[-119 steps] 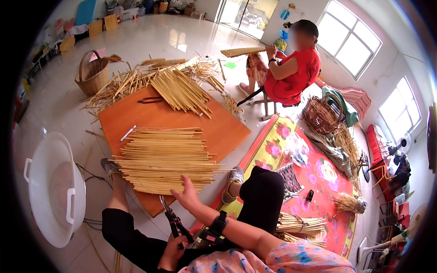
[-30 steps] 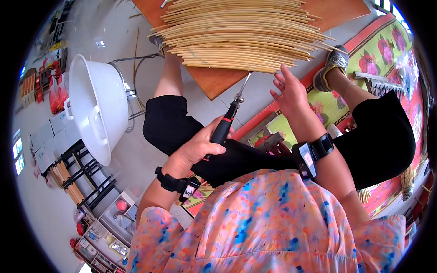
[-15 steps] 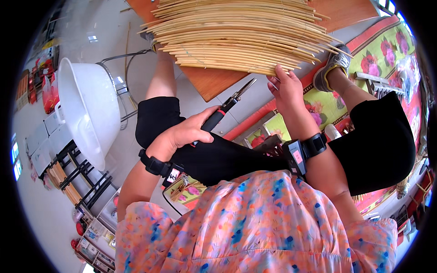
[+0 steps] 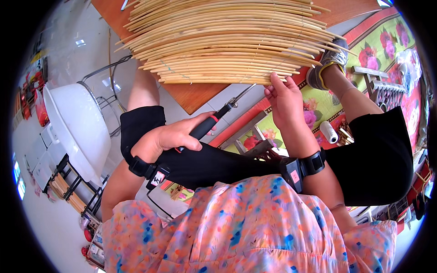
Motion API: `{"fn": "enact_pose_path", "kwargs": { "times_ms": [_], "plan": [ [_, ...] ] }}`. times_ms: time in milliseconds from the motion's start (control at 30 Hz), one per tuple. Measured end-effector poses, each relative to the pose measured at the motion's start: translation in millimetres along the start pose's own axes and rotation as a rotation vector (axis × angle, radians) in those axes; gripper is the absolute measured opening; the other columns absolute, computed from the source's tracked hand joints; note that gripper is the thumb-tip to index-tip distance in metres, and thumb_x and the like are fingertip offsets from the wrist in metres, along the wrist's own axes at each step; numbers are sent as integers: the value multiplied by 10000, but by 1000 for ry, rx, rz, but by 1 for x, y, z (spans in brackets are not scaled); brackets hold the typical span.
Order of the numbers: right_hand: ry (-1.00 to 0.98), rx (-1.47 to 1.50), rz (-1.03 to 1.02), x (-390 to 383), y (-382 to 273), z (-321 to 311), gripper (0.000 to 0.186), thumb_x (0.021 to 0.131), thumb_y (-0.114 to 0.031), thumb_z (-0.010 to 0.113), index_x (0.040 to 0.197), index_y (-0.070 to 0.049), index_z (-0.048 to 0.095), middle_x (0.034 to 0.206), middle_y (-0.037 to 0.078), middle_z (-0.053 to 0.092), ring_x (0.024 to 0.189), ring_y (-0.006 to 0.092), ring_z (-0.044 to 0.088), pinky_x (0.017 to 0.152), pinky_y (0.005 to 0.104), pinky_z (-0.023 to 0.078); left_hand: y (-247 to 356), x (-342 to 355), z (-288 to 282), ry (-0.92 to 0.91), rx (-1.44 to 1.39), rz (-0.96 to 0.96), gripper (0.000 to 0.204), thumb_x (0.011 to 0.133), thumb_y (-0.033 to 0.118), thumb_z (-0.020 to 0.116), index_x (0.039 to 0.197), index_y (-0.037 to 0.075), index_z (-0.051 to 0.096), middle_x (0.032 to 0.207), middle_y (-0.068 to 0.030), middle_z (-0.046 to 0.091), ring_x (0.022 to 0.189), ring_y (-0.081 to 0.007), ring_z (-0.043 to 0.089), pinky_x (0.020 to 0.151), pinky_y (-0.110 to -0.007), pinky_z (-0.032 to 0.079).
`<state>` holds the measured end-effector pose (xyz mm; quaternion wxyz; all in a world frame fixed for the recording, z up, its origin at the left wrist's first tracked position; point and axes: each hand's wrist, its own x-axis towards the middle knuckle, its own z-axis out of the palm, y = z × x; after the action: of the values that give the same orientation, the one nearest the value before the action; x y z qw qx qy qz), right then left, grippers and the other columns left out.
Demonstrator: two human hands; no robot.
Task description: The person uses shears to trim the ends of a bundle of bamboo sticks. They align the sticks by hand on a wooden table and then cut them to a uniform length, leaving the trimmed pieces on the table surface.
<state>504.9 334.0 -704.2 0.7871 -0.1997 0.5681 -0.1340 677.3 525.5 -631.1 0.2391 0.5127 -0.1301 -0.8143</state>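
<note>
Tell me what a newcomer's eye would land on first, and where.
Probably the broad sheet of pale sticks, spread across the top of the view on an orange board. Next, the black-and-red plier-like tool in the left hand, below the sheet, and the right hand at the sheet's near edge. The big white basin at the left also stands out.
</note>
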Motion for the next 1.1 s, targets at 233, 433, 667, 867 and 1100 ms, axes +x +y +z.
{"fn": "enact_pose_path", "kwargs": {
  "times_ms": [233,433,667,867,1100],
  "plan": [
    [44,-8,-3,-1,-2,4,113,896,-122,622,986,-98,557,827,-15,567,699,71,538,669,233,481,7,1,-1,-54,78,32,1006,621,247,651,1448,-49,159,1360,-169,374,1257,-223,369,1038,-282,289],
    [33,18,23,1,-1,0,120,893,-117,623,991,-106,556,828,-26,578,676,63,535,648,222,482,15,13,2,-38,-10,14,999,598,244,661,1444,-23,200,1307,-119,408,1234,-223,365,1057,-327,244],
    [26,24,36,0,-4,-1,110,883,-87,623,968,-111,557,825,-33,577,700,58,530,647,210,446,17,18,5,-51,-97,-11,930,607,245,656,1414,-11,271,1306,-111,409,1204,-198,386,997,-300,303],
    [21,6,34,0,-4,-1,106,878,-75,625,955,-110,561,821,-31,568,707,58,525,634,214,440,20,25,10,-47,-165,-10,893,609,254,656,1395,1,317,1308,-110,416,1206,-202,385,1005,-319,295],
    [116,-77,152,-12,-16,9,132,882,-92,616,991,-107,543,857,-29,567,726,71,536,624,223,440,-4,18,10,-53,-77,27,933,609,245,658,1413,-18,265,1305,-129,419,1208,-221,389,1025,-336,282]
  ]
}}
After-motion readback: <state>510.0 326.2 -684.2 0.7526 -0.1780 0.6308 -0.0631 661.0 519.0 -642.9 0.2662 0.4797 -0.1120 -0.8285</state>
